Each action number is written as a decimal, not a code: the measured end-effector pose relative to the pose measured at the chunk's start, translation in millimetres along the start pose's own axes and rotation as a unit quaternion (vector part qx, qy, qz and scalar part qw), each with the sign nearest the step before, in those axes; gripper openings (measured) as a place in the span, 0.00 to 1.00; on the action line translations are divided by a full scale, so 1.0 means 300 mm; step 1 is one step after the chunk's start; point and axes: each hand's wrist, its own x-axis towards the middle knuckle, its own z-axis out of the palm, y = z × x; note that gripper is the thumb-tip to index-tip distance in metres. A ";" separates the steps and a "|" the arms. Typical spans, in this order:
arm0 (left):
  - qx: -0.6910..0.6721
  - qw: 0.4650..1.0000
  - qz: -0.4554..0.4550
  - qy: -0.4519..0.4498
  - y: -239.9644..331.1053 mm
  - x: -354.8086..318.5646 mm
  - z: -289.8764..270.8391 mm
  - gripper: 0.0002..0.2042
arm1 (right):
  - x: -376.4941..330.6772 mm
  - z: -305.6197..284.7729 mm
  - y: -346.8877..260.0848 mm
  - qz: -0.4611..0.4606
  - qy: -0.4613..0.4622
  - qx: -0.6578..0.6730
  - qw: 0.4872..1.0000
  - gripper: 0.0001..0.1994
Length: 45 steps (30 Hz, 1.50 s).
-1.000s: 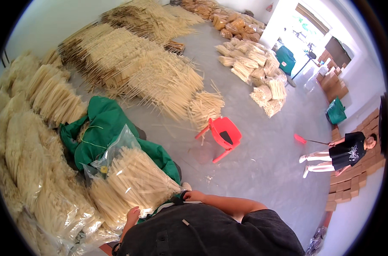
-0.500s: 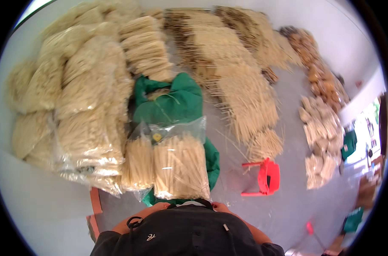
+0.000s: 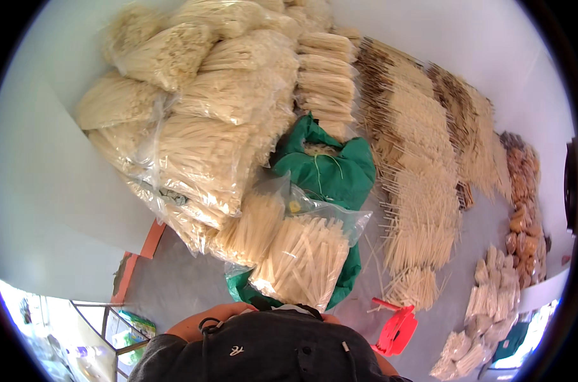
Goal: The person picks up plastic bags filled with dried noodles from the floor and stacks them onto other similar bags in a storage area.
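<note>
My left hand rests at my waist against the front of my dark shirt. Its fingers are hidden. Of my right hand, only a sliver shows on the other side of my waist, with its fingers out of sight. Just beyond both hands stands a clear plastic bag packed with pale, thin sticks, its loose top spread out. A second bag of sticks leans at its left. Under and behind them lies green cloth sacking, bunched up with a pale tie. Neither hand visibly touches the bags.
Large clear bags of pale sticks are heaped at the left wall. Long rows of loose sticks cover the floor ahead. A red plastic stool stands at the right, near more bagged bundles. Brownish bags line the right wall.
My view has swung left and tilted, so the piles and the stool appear farther right. A bright opening with a dark frame now shows at the lower left. Both hands stay at my waist.
</note>
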 end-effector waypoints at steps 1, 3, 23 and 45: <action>-0.004 1.000 0.000 0.001 0.012 -0.005 0.005 0.18 | 0.015 -0.008 -0.001 -0.008 0.005 -0.034 0.999 0.23; 0.028 0.999 -0.015 0.011 0.029 -0.019 0.007 0.17 | 0.048 -0.013 0.003 -0.021 0.018 -0.099 0.995 0.20; -0.025 0.984 0.000 0.175 0.040 -0.186 0.033 0.21 | 0.097 -0.052 -0.066 0.006 0.037 -0.130 0.991 0.17; 0.152 0.924 0.337 0.097 1.172 -0.364 -0.466 0.25 | 0.130 0.032 -0.120 0.014 0.184 0.000 0.983 0.20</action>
